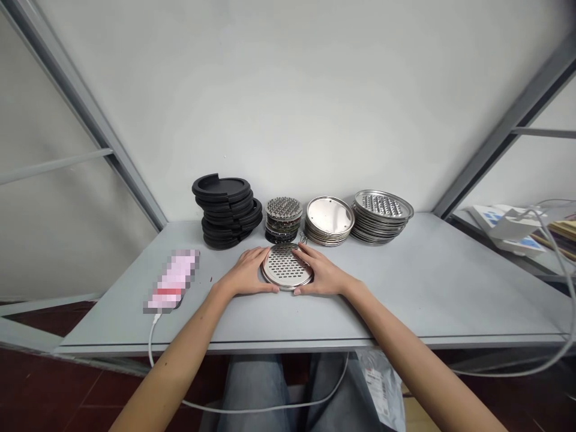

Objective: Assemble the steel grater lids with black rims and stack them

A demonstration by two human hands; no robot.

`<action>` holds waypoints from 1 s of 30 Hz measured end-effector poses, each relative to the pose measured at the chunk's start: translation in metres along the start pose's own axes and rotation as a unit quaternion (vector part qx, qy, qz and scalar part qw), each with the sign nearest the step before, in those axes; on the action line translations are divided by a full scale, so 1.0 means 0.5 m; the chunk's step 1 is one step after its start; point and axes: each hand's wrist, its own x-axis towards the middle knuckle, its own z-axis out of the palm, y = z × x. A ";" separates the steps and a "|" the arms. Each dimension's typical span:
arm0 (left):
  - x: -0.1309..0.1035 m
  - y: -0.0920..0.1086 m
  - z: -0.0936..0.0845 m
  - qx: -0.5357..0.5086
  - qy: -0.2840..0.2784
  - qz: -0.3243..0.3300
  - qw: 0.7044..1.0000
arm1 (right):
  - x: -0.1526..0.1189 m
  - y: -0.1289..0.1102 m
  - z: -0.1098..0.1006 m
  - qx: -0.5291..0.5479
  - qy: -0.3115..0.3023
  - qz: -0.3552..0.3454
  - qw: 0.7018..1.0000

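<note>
A round metal grater plate (288, 266) with rows of slots lies flat near the middle of the table, apparently on another metal disc whose rim shows beneath it. My left hand (249, 273) curves around its left side, thumb at the front edge. From the right, my right hand (321, 273) grips the same rim, with its thumb in front and fingers over the far edge. Just behind stand a stack of small spiky grater discs (284, 210) and a stack of plain metal discs (330, 216). A thin wire loop (303, 239) shows beside my right fingertips.
Black ring-shaped bases (225, 210) are piled at the back left, and larger grater plates (382, 207) at the back right. A phone (173, 281) with a white cable (152, 336) lies left. Metal frame posts (130, 180) flank the table. A plastic bag (382, 390) sits below the front edge.
</note>
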 end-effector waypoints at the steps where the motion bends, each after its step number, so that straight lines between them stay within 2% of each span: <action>1: 0.000 0.000 0.000 -0.005 0.000 0.000 1.000 | 0.000 0.001 0.001 0.003 0.000 0.001 1.000; 24: -0.001 -0.001 0.005 -0.010 0.018 0.003 1.000 | -0.004 0.017 -0.008 -0.012 0.013 0.016 1.000; 27: 0.003 0.008 0.002 -0.023 0.067 0.017 0.997 | -0.003 0.020 -0.009 0.001 0.022 0.016 1.000; 30: 0.005 0.037 -0.033 -0.003 0.193 0.046 0.980 | -0.002 0.021 -0.010 0.010 0.032 0.016 0.999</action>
